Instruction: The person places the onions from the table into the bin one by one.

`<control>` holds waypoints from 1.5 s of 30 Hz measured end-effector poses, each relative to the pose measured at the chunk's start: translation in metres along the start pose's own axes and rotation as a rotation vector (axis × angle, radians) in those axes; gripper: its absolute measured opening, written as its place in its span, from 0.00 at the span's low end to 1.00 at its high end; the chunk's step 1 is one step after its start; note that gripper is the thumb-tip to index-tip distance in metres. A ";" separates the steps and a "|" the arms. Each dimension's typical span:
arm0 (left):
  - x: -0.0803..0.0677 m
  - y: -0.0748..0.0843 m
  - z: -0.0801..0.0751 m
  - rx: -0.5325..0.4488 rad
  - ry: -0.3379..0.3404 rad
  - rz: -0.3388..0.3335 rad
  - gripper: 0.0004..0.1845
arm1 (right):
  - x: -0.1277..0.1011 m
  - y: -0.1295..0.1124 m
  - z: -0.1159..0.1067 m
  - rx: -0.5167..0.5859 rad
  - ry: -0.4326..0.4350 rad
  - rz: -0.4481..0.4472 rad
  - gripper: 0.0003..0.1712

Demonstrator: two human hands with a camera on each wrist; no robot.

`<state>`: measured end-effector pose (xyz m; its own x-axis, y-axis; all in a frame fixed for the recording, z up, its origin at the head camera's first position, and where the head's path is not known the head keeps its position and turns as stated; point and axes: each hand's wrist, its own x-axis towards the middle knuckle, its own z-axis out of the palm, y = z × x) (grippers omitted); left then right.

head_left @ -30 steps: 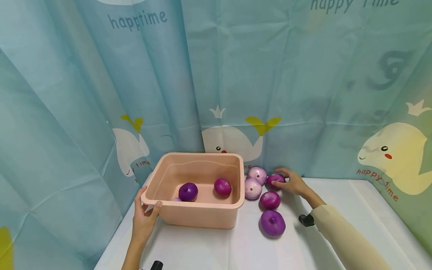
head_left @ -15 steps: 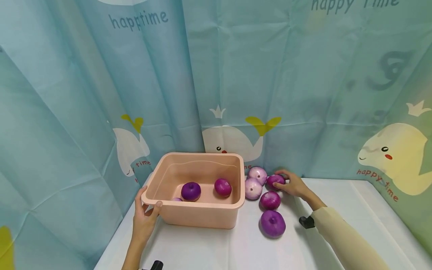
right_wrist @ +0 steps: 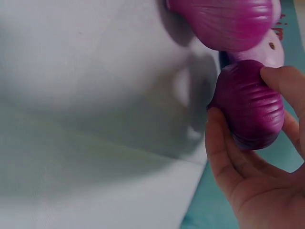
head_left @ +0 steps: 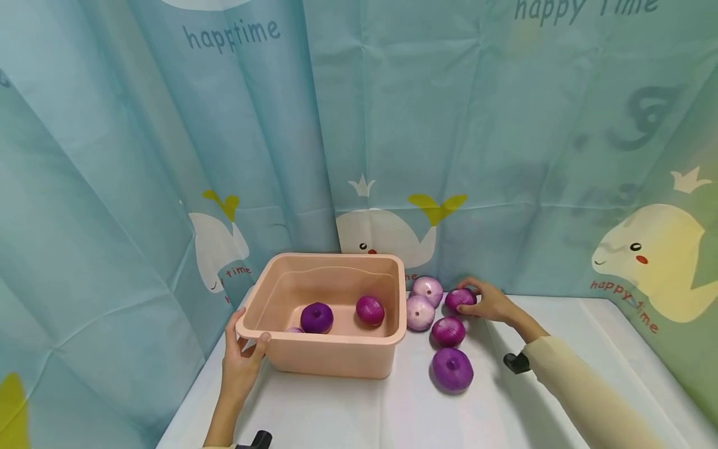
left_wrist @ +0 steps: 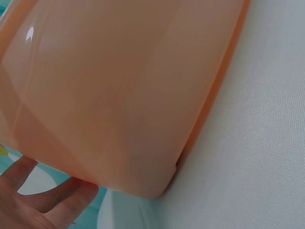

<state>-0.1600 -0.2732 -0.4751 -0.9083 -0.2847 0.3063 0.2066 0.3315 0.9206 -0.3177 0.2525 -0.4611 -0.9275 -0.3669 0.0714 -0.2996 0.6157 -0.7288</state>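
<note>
My left hand (head_left: 240, 371) holds the front left corner of a pink plastic bin (head_left: 331, 358), its thumb on the rim; the left wrist view shows fingers (left_wrist: 71, 200) against the bin's wall. Inside the bin lie a dark purple onion (head_left: 316, 318), a magenta onion (head_left: 370, 310) and a pale onion (head_left: 295, 330), mostly hidden by the front rim. To the right of the bin, my right hand (head_left: 495, 305) pinches a magenta onion (right_wrist: 250, 107) between thumb and fingers. Whether this onion touches the table is unclear.
Two pale onions (head_left: 419, 313) lie against each other near the bin's right side. Another magenta onion (head_left: 448, 332) and a larger purple onion (head_left: 452, 370) sit closer to me on the white table (head_left: 325, 411). A blue-green curtain (head_left: 505, 156) stands behind.
My right hand has taken hold of the magenta onion and shifted it slightly right, away from the pale ones. The dark purple onion in the bin has rolled a little right. My left hand stays put.
</note>
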 end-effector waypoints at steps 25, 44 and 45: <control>-0.001 0.001 -0.002 -0.023 -0.013 -0.022 0.41 | -0.024 -0.079 -0.093 -0.084 0.121 -0.274 0.40; 0.000 0.002 -0.001 -0.011 -0.010 -0.027 0.41 | -0.028 -0.094 -0.100 -0.088 0.251 -0.215 0.40; 0.000 0.002 -0.001 -0.004 -0.009 -0.031 0.41 | -0.027 -0.094 -0.099 -0.086 0.247 -0.215 0.40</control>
<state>-0.1592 -0.2729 -0.4731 -0.9173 -0.2870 0.2758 0.1799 0.3192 0.9305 -0.2866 0.2738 -0.3270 -0.8639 -0.3212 0.3880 -0.5025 0.6030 -0.6195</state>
